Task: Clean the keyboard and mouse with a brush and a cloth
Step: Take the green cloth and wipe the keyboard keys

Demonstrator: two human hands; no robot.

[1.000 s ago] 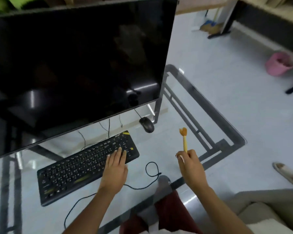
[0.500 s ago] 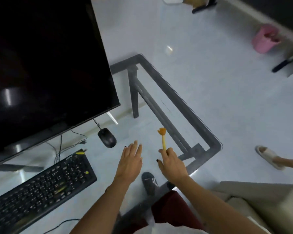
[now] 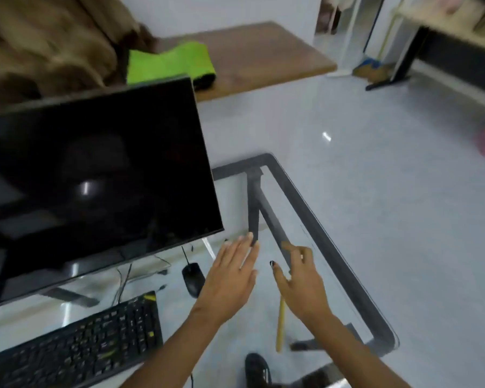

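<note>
Over the right part of a clear glass desk with a dark metal frame [image 3: 333, 247], the person's left hand [image 3: 230, 278] hovers flat, fingers straight and together, grasping nothing, just right of a small black wired mouse [image 3: 192, 277] that lies on the glass below the near right corner of a large black monitor with a dark screen [image 3: 95, 177]. The right hand [image 3: 303, 287] is just beside the left one, to its right, fingers and thumb spread and fairly straight; a slim yellow-handled brush [image 3: 281, 323] shows below its palm, its handle running down toward the near edge, but motion blur hides whether the hand grasps the brush or has released it, so I cannot tell. A black keyboard with a few yellow keys [image 3: 81, 348] lies at the near left, in front of the monitor, well left of both hands. A bright green cloth [image 3: 171, 63] lies far back on a brown wooden tabletop [image 3: 263, 51] beyond the monitor, beside a heap of brown fabric [image 3: 48, 37].
</note>
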